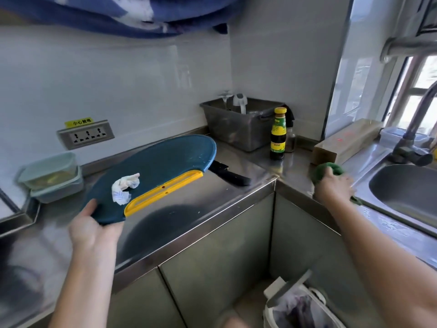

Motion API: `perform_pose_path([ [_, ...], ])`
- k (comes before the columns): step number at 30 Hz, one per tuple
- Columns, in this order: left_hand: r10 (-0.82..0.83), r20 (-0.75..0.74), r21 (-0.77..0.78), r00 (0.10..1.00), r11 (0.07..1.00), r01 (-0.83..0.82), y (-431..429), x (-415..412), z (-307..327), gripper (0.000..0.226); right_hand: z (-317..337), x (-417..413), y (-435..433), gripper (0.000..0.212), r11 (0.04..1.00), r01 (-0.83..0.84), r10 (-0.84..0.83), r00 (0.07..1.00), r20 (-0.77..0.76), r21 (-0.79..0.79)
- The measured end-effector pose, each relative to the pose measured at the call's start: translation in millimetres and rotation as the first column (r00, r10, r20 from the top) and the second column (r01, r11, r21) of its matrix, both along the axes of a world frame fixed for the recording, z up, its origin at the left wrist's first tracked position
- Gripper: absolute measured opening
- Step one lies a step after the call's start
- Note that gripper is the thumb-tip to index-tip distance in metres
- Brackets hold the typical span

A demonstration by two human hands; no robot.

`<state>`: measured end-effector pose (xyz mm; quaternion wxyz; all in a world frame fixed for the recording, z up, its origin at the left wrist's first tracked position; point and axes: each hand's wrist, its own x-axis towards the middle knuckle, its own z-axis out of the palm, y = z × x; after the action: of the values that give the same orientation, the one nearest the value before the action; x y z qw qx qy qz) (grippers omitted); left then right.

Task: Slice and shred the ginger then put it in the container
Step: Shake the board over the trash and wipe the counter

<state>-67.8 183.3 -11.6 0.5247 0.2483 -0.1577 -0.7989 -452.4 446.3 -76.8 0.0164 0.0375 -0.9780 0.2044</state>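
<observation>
Head view, knife partly under board

Up at 11 o'clock a hanging blue cloth, and at 9 o'clock on the wall a triple socket. At 12 o'clock on the steel counter a grey tub with glassware inside — at its 3 o'clock a yellow-capped dark sauce bottle, then a long cardboard box. At 3 o'clock a steel sink under a tap; at 5 o'clock, down low, a bag-lined waste bin.
</observation>
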Motion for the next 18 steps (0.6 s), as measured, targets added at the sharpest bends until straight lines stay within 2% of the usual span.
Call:
perform_pose_path([
  [4, 0.059, 0.014, -0.024, 0.998, 0.998, -0.059, 3, 22, 19, 0.012, 24, -1, -4, 0.047, 0.972, 0.030, -0.051, 0.995, -0.084, -0.234],
  [6, 0.077, 0.013, -0.042, 0.997, 0.996, -0.076, 1, 39, 26, 0.016, 43, 15, -15, 0.044, 0.933, -0.051, -0.012, 0.985, -0.172, -0.357],
  [9, 0.106, 0.011, -0.057, 0.994, 0.993, -0.106, -3, 63, 37, 0.016, 67, 61, -46, 0.042, 0.793, -0.298, 0.171, 0.946, -0.276, -0.532],
  [11, 0.165, 0.036, -0.054, 0.986, 0.985, -0.163, -6, 77, 45, 0.019, 75, 99, -75, 0.041, 0.715, -0.456, 0.377, 0.890, -0.257, -0.530],
  [14, 0.238, -0.015, -0.011, 0.971, 0.971, -0.238, -14, 102, 49, 0.025, 72, 166, -122, 0.029, 0.591, -0.676, 0.645, 0.723, -0.246, -0.440],
  [16, 0.261, -0.028, -0.001, 0.965, 0.965, -0.261, -17, 118, 51, 0.030, 65, 210, -147, 0.026, 0.438, -0.806, 0.783, 0.560, -0.271, -0.397],
  [18, 0.284, -0.048, 0.009, 0.958, 0.959, -0.284, -18, 129, 54, 0.029, 59, 241, -168, 0.025, 0.300, -0.901, 0.910, 0.368, -0.190, -0.312],
])
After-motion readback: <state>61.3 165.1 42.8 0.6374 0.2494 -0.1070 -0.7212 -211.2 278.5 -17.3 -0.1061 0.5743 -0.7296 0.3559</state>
